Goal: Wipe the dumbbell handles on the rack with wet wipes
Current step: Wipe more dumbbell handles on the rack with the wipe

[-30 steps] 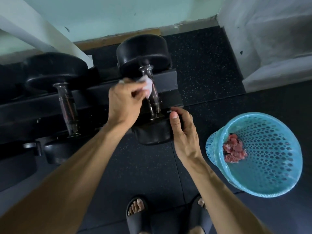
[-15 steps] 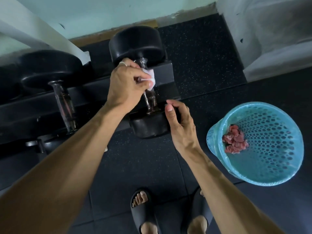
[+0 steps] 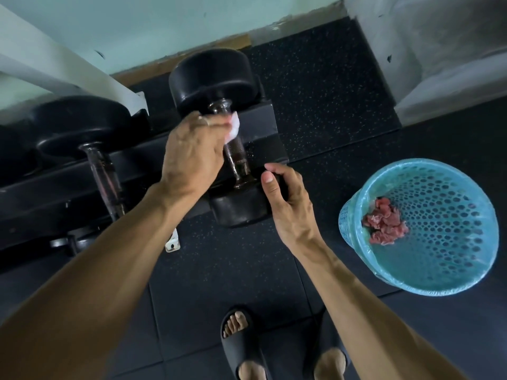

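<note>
A black dumbbell (image 3: 214, 78) lies across the dark rack (image 3: 33, 193), its metal handle (image 3: 237, 157) pointing toward me. My left hand (image 3: 192, 152) wraps a white wet wipe (image 3: 233, 128) around the far part of that handle, close to the big far head. My right hand (image 3: 288, 201) grips the near head (image 3: 238, 209) from the right side, thumb on top. A second dumbbell (image 3: 82, 124) rests on the rack to the left, its handle (image 3: 105, 179) bare.
A blue perforated basket (image 3: 439, 272) stands on the black rubber floor at the right, with crumpled pinkish wipes (image 3: 384, 223) inside. A white slanted beam (image 3: 68, 67) crosses the upper left. My feet in dark slides (image 3: 241, 341) are at the bottom. A grey wall corner rises at the upper right.
My left hand has slid the wipe along the handle toward the far head. My right hand has stayed on the near head.
</note>
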`<state>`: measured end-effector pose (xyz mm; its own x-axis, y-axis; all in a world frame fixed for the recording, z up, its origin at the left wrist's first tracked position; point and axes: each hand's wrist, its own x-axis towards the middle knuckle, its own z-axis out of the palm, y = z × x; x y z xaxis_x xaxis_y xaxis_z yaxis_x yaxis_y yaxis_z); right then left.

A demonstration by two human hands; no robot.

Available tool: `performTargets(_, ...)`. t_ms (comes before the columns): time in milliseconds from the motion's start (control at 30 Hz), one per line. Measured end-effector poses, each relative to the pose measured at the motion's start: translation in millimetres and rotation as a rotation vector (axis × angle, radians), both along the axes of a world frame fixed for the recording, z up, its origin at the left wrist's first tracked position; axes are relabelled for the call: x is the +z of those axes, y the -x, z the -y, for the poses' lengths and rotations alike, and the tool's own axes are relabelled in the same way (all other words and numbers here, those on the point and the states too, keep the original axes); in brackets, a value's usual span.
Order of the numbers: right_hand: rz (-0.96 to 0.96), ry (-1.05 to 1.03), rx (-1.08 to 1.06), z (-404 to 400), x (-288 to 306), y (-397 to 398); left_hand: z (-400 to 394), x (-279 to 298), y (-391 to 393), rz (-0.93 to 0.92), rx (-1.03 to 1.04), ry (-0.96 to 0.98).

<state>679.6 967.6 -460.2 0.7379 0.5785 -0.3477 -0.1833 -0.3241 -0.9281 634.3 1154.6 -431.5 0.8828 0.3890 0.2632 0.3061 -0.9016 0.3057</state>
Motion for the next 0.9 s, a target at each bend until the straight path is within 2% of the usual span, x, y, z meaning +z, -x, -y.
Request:
performTargets(133, 0.003, -0.008, -0.007, 0.9, -1.0, 0.6, 4.1, 12.0, 11.1, -0.134, -0.203, 0.053)
performTargets(267, 0.006, -0.005, 0.012, 1.9, -3.0, 1.7, -12.6, 12.9, -15.7, -0.059, -0.129, -0.085)
performTargets(333, 0.003, 0.005, 0.046, 4.1, -3.7, 1.5, -6.4, 8.4, -15.4, -0.195, -0.217, -0.085)
performTargets(400, 0.000, 0.032, 0.097, 7.5, -1.4, 0.7, 10.0, 6.4, -9.2, -0.445, -0.372, -0.001)
performTargets(467, -0.014, 0.060, 0.158, 10.8, 3.7, -2.0, 12.3, 10.4, -11.6, -0.583, -0.471, 0.076)
performTargets(567, -0.058, 0.074, 0.200, 15.7, 6.5, -7.8, -5.7, 18.7, -28.9, -0.554, -0.529, 0.075)
performTargets(667, -0.075, 0.088, 0.202, 17.5, 5.3, -11.7, -20.5, 13.1, -32.5, -0.435, -0.347, 0.030)
performTargets(700, -0.078, 0.087, 0.203, 17.7, 3.0, -11.4, -15.7, 13.1, -30.7, -0.446, -0.351, 0.046)
performTargets(800, -0.084, 0.075, 0.206, 18.5, 1.9, -8.7, 5.4, 13.3, -17.1, -0.637, -0.467, 0.105)
performTargets(900, -0.071, 0.103, 0.251, 18.9, 6.8, -10.1, 2.8, 17.0, -9.8, -0.558, -0.470, 0.084)
